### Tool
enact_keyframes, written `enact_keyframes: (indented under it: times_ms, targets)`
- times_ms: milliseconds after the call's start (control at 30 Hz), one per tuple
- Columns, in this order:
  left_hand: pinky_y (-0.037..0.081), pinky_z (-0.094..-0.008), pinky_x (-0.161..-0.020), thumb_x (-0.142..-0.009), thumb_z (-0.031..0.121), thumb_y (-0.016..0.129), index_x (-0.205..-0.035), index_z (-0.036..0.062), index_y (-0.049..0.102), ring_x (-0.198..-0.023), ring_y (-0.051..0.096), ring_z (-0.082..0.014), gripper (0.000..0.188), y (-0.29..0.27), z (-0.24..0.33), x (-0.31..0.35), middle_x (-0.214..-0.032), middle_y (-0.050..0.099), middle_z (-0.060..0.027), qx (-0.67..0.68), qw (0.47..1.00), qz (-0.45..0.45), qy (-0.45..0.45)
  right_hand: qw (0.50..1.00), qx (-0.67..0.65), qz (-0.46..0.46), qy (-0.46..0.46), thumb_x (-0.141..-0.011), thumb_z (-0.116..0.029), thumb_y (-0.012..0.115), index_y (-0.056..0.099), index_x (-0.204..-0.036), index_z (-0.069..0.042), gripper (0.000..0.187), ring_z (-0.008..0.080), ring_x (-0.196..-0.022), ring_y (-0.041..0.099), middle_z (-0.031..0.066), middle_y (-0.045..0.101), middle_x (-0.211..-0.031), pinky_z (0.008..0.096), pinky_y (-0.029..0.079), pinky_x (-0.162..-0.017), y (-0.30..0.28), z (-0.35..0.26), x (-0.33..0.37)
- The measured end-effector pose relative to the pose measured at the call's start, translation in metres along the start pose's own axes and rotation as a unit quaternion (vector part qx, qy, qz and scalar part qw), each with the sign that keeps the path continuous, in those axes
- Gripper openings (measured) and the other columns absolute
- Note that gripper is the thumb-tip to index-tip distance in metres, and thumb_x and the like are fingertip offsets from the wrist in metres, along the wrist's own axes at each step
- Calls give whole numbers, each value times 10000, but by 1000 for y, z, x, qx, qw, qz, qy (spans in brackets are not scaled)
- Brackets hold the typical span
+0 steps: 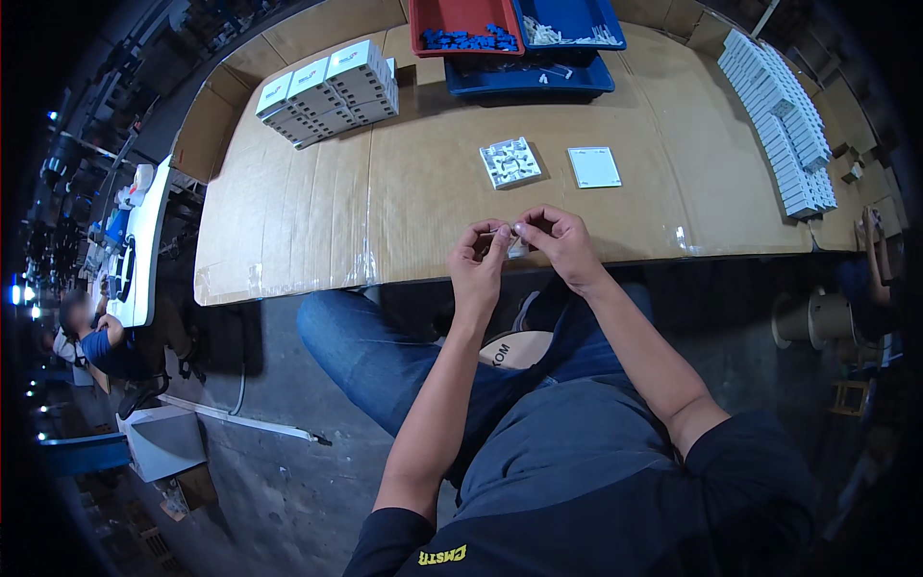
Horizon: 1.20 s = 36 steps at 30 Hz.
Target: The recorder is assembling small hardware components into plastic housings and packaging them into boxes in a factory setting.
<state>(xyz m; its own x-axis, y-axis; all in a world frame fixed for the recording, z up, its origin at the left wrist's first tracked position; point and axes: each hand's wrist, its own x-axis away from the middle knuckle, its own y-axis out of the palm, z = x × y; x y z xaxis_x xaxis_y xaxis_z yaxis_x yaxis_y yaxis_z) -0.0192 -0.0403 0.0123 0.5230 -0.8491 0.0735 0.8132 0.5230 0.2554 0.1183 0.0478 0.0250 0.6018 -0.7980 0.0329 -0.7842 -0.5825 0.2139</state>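
Observation:
My left hand (477,258) and my right hand (564,246) meet over the near edge of the table, thumbs and forefingers pinched close together. A small pale thing (518,248) shows just below the fingertips; it is too small to name, and the fingers partly hide it. Just beyond my hands lies a white square plastic housing (511,163) with its moulded inner side facing up. To its right is a flat white square cover plate (594,167), lying apart from it.
White boxed units (332,94) are stacked at the back left. A red bin (468,46) of blue parts and a blue bin (569,40) of white parts rest above a blue tray (529,85). White pieces stand in rows (777,120) on the right. Cardboard (288,212) covers the table.

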Motion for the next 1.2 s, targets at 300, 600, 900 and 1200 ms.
enact_keyframes:
  times_ms: [300,600,900,1200]
  targets:
    - [508,-204,-805,-991,45,707,-1133,-9,697,-930,658,-71,152,-11,-8,-7,-1023,727,-35,31,997,-75,1,998,55,-25,-24,-983,-68,703,715,-1048,-9,89,62,-878,626,4,702,-947,236,510,-789,-5,-1,-1]
    - [558,-359,-846,-1085,472,505,-1176,4,678,-922,689,-201,507,-45,1,-22,-1024,730,-87,143,951,-108,-253,985,81,-39,-146,-951,52,683,745,-1035,-49,145,71,-971,628,25,687,-1103,195,493,-769,-8,-6,-1]
    - [594,-267,-819,-1018,136,682,-1182,-2,694,-888,706,-144,214,-43,4,-22,-1023,732,-65,192,951,-136,-203,981,143,-79,-105,-951,5,707,756,-1077,-44,144,119,-1056,647,77,637,-1264,225,539,-843,-18,-12,4]
    - [563,-272,-843,-989,59,694,-1126,13,673,-895,666,-113,146,-34,-5,-21,-1009,684,-30,69,989,-95,-86,991,115,-51,-40,-957,-7,705,677,-1122,6,168,85,-941,650,46,700,-1072,245,543,-828,-17,1,2]
